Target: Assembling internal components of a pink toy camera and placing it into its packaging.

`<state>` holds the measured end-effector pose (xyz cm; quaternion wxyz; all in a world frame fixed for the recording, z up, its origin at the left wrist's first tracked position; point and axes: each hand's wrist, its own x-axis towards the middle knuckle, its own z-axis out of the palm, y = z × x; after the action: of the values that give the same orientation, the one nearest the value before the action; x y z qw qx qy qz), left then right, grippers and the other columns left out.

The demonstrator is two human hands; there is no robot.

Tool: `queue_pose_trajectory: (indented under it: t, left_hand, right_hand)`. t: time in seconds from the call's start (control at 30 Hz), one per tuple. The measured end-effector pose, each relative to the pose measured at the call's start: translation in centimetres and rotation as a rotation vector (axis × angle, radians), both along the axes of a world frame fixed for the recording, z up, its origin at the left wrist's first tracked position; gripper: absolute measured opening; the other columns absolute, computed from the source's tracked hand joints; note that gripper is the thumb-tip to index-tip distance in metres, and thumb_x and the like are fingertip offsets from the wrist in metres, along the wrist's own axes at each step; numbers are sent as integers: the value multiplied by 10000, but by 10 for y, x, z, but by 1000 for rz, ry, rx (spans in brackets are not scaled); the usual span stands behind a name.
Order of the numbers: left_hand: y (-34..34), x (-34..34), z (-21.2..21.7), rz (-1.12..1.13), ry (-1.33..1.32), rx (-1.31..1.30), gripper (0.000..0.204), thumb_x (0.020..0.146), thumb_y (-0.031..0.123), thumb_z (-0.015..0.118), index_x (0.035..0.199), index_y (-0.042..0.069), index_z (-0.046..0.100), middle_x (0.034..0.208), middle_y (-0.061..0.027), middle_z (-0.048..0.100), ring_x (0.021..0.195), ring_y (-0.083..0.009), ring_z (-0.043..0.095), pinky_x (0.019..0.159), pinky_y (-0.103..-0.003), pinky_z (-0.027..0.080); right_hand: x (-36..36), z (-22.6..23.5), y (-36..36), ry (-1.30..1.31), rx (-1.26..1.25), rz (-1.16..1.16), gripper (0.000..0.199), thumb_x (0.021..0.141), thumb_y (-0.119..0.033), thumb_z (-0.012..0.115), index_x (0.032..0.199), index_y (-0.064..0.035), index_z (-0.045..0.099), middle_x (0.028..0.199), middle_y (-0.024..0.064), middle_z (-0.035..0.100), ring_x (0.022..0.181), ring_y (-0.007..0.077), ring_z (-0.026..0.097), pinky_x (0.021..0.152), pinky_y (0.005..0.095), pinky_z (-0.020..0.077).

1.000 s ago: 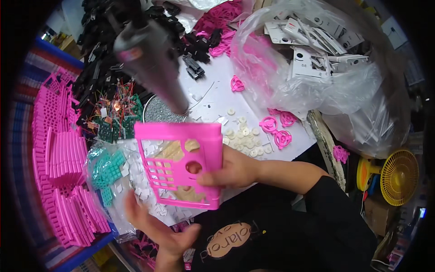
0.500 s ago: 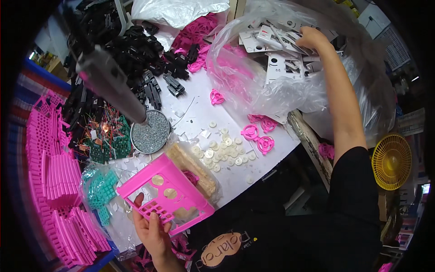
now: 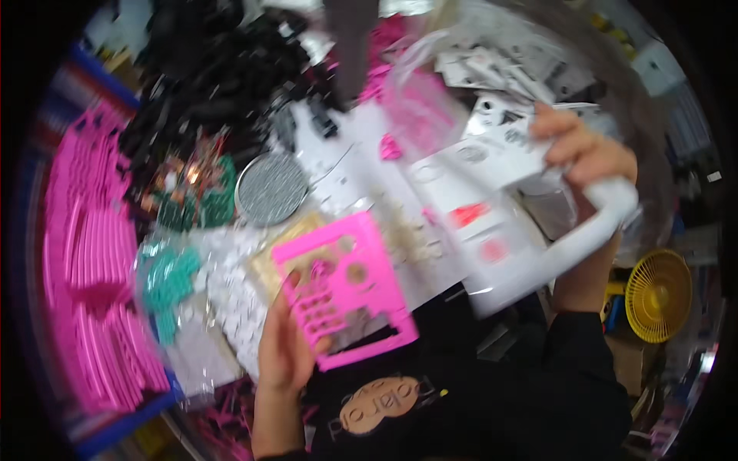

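Observation:
My left hand (image 3: 283, 346) grips the edge of a pink plastic panel (image 3: 374, 296) with a grid of square holes, round holes and a wider opening. It is tilted above the table's near edge. My right hand (image 3: 588, 150) is closed on a white plastic panel (image 3: 503, 269), smeared by motion, with red patches and a curved handle-like bar on its right side. The white panel hangs in the air to the right of the pink one, apart from it. Behind it lies a clear plastic bag (image 3: 419, 115) with more white panels (image 3: 500, 73).
Stacked pink panels (image 3: 100, 253) line the left side. Black plastic parts (image 3: 223, 84) heap at the back left, near green circuit boards (image 3: 219, 196) and a round dish of grey granules (image 3: 270, 190). Teal keypads (image 3: 165, 280) lie nearer. A yellow fan (image 3: 659, 296) stands at right.
My right hand has drawn a white panel out of the bag toward me. My left hand has moved right with the pink panel, which has turned more upright. The view has shifted.

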<state>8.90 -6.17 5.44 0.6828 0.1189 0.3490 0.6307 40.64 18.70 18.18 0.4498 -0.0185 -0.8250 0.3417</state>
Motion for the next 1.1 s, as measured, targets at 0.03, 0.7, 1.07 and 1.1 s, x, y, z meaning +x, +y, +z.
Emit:
queue_pose_trajectory:
  t: [0.03,0.7,1.07,1.1]
  left_hand:
    - [4,4,-4,-2,-74,31,779,1047,616,331,1610,89,220,1426,-125,517,1097,-199,577,689,-318,479]
    - [10,4,-25,595,722,167,822,948,-58,452,1631,44,6,1663,-161,173,1511,-272,247,1234,-416,171]
    - [12,1,-26,428,866,246,882,760,-110,354,1603,-73,97,1689,-180,123,1546,-253,190,1234,-365,172]
    - [10,1,-28,430,898,232,885,760,-112,354,1605,-69,93,1686,-181,133,1540,-252,204,1231,-364,182]
  right_hand:
    - [-26,-3,-27,-79,104,-91,233,868,-279,704,975,-72,706,1021,130,734,1046,370,635,994,569,398]
    - [-164,-139,-104,-232,-1189,208,442,1051,-240,566,1402,16,481,1263,98,634,1147,128,594,984,305,490]
    - [-159,-141,-104,-276,-1104,286,577,1008,-402,648,1384,5,488,1172,71,645,1058,117,608,935,302,497]
    - [-160,-139,-104,-284,-1106,296,585,1000,-402,661,1383,5,488,1165,72,647,1052,119,613,928,302,501]
